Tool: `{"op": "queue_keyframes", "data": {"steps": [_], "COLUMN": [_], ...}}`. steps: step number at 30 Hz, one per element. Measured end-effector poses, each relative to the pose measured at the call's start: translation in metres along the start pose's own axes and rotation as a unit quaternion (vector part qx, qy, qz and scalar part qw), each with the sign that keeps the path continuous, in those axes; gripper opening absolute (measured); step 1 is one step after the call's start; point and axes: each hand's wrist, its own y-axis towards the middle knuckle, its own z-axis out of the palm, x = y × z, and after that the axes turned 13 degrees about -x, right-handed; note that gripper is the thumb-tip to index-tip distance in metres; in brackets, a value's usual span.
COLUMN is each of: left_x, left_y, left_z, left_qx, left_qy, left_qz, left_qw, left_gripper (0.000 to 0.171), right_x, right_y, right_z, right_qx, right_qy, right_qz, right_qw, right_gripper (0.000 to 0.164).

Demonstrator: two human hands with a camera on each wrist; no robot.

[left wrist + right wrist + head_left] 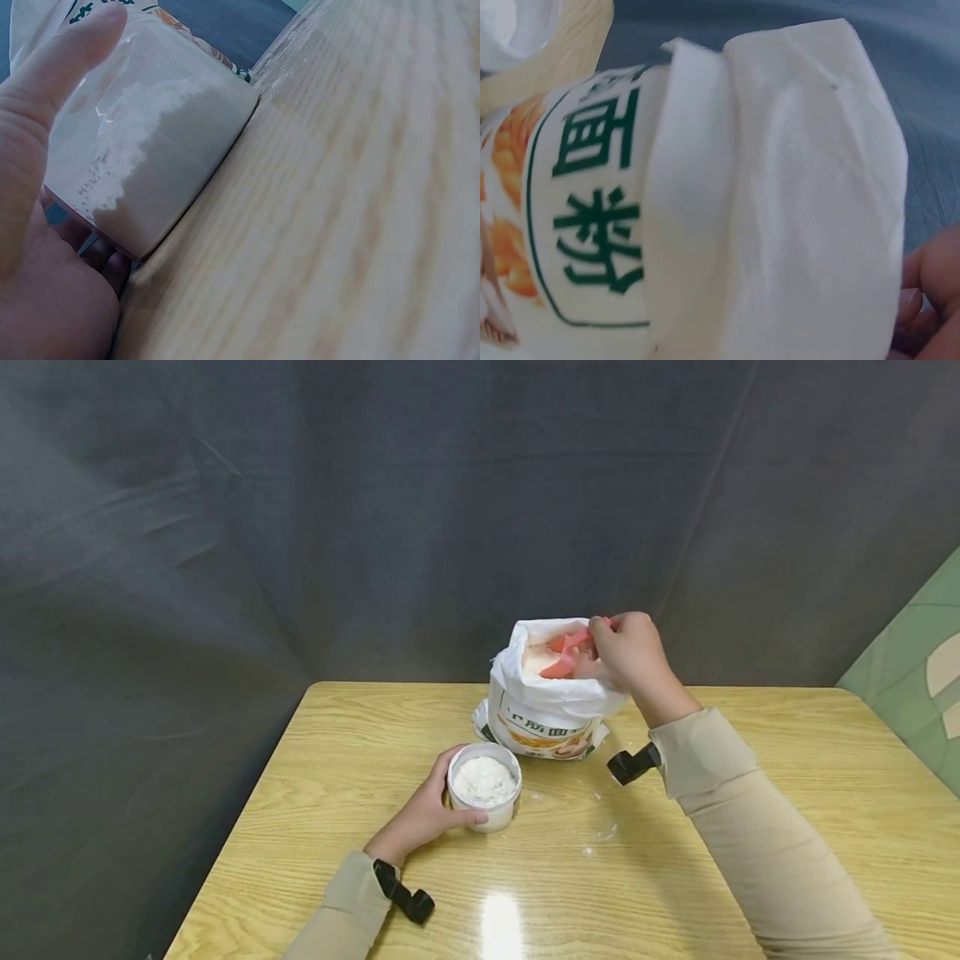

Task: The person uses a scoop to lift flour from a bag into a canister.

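Observation:
My left hand [433, 806] curls round a clear round tub [497, 820], thumb at the front and fingers behind. White flour [483, 781] fills much of the tub, which stands upright on the table. Through its wall in the left wrist view, the flour [150, 142] shows a sloping edge. Behind it stands a white flour bag [543, 693] with a folded-down top and green printing. Over the bag's mouth, my right hand [632, 652] grips a pinkish-red scoop [564, 664], whose head reaches inside. The right wrist view shows mostly the bag's side [810, 187], hiding the scoop.
The wooden table [337, 752] carries small spills of flour [600, 835] right of the tub. A dark curtain [420, 527] hangs along the table's far edge. At the far right is a green patterned surface [915, 668].

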Motion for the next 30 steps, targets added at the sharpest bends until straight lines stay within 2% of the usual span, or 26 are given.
{"op": "queue_keyframes", "data": {"steps": [6, 12, 30], "left_x": [-0.001, -0.002, -0.001], "left_y": [-0.001, -0.001, 0.002], "left_z": [-0.001, -0.002, 0.000], "left_qx": [-0.004, -0.009, -0.001], "left_qy": [-0.002, 0.000, -0.004], "left_qz": [-0.005, -0.010, -0.011], "left_qw": [1.0000, 0.9999, 0.9999], "left_gripper": [0.102, 0.102, 0.102], "right_x": [0.003, 0.008, -0.004], "right_y": [0.002, 0.003, -0.003], "right_z": [-0.002, -0.008, -0.026], "right_qx": [0.034, 0.068, 0.068], "right_qy": [0.043, 0.095, 0.150], "right_qz": [0.055, 0.109, 0.105], "right_qw": [0.997, 0.987, 0.981], "right_gripper": [0.044, 0.040, 0.038]}}
